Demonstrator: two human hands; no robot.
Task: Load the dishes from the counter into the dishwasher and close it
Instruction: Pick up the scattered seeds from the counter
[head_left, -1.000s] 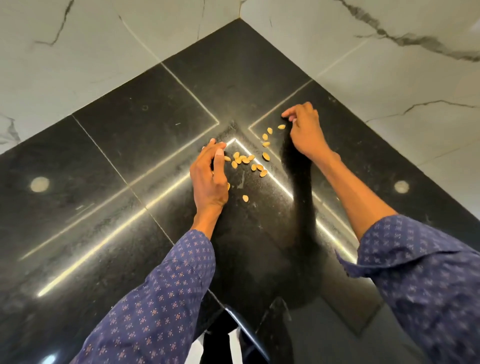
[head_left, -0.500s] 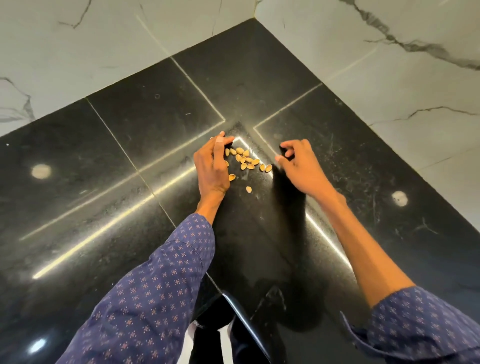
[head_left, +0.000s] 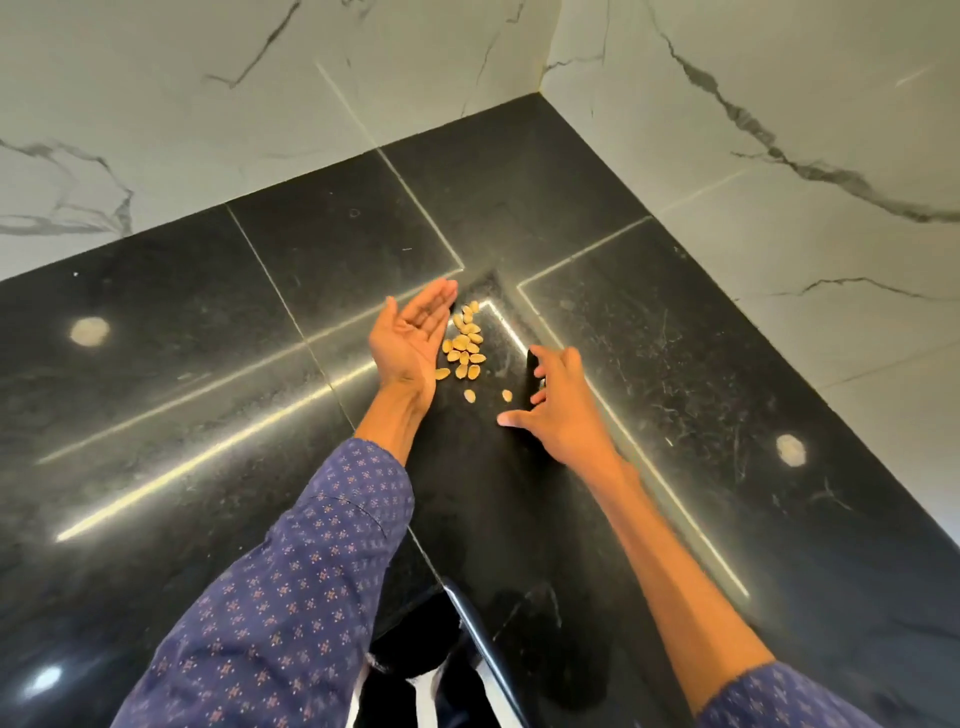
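Brightly and evenly lit from overhead. Two round lamp reflections (head_left: 90, 331) and long bright streaks of glare (head_left: 218, 447) across the polished black stone counter (head_left: 156, 395). A dark, soft-edged shadow (head_left: 530, 384) cast just beside the right hand (head_left: 563, 410). Pale grey-veined marble walls (head_left: 156, 104) lit flat, without hot spots. Sharp enough at centre, on the small heap of tan shells (head_left: 465, 345); slight softness on the blue patterned sleeves (head_left: 291, 587) low in frame. Strong wide-angle bending of straight counter joints toward the edges.
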